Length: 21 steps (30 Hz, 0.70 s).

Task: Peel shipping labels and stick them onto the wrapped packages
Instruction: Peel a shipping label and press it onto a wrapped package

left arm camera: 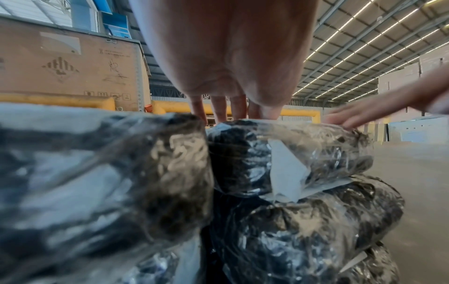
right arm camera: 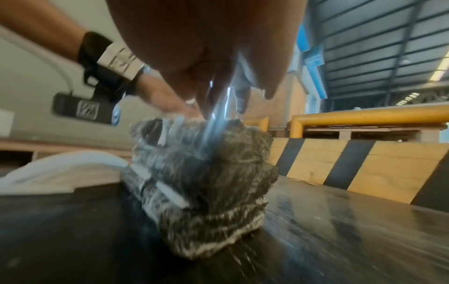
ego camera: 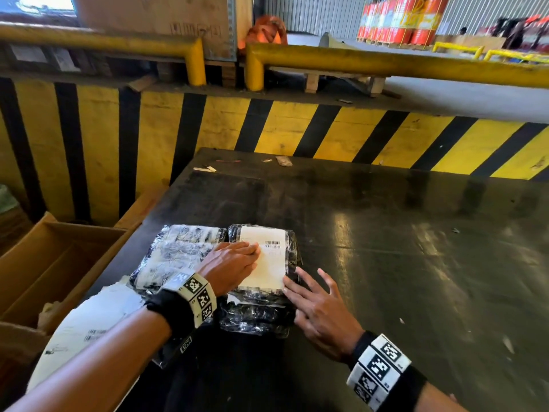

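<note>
A stack of dark, plastic-wrapped packages stands at the near left of the black table. A white shipping label with a barcode lies flat on the top package. My left hand lies flat on the label's left side, fingers straight; in the left wrist view the fingertips press the top package. My right hand has its fingers spread, the fingertips touching the label's near right corner. Another wrapped package lies to the left, with no label showing.
An open cardboard box stands left of the table. White backing sheets hang over the table's near left edge. A yellow-and-black striped wall with yellow rails runs behind. Small scraps lie at the table's far edge.
</note>
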{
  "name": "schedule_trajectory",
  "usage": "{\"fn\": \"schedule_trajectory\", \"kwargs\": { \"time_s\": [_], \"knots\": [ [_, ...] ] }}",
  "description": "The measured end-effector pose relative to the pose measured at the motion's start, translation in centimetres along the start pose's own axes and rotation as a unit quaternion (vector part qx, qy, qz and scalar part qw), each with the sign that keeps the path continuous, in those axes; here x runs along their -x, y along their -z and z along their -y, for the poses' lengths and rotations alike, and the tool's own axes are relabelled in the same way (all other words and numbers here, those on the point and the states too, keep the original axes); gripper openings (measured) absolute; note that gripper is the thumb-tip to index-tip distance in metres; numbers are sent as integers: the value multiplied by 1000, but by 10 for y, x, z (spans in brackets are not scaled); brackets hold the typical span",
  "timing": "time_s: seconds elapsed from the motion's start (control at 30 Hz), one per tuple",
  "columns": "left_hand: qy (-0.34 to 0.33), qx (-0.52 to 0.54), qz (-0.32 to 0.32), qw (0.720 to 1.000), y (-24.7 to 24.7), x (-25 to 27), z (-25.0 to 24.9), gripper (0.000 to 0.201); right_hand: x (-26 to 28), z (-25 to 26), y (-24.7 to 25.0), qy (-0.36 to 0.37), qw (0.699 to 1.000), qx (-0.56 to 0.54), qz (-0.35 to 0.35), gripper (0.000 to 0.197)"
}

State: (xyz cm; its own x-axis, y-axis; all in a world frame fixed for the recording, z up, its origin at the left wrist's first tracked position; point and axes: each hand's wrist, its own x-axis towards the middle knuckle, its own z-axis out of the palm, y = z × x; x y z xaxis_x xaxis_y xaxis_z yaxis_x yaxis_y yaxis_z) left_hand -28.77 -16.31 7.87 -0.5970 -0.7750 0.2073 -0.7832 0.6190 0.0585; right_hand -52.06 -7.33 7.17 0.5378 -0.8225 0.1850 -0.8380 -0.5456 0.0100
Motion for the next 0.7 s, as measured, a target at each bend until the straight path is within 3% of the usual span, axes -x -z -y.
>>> {"fn": "schedule_trajectory", "kwargs": {
  "time_s": [0.1,0.2,0.37,0.43,0.5,0.57,0.7],
  "knots": [
    [-2,-2,8,1000,0,0,1,53,-24,12,6,-3,1000,12,-8,50],
    [1,4,15,1000,-1,1,1,57,-35,22,-4,2,998,40,42,57],
    [-5,8,9,1000,-4,3,4,56,-5,13,-13,12,996,44,72,63],
    [-3,7,6,1000,-5,4,4,55,0,8,-10,21,997,25,73,61],
    [-1,4,8,1000,-2,4,2,55,-10,5,-5,-1,997,-58,45,56],
    [1,14,28,1000,1,6,-3,61,-33,3,1,-35,991,-127,15,63],
    [-48,19,12,999,-2,29,-21,49,-79,-5,-2,-74,986,-121,84,48]
  ]
}}
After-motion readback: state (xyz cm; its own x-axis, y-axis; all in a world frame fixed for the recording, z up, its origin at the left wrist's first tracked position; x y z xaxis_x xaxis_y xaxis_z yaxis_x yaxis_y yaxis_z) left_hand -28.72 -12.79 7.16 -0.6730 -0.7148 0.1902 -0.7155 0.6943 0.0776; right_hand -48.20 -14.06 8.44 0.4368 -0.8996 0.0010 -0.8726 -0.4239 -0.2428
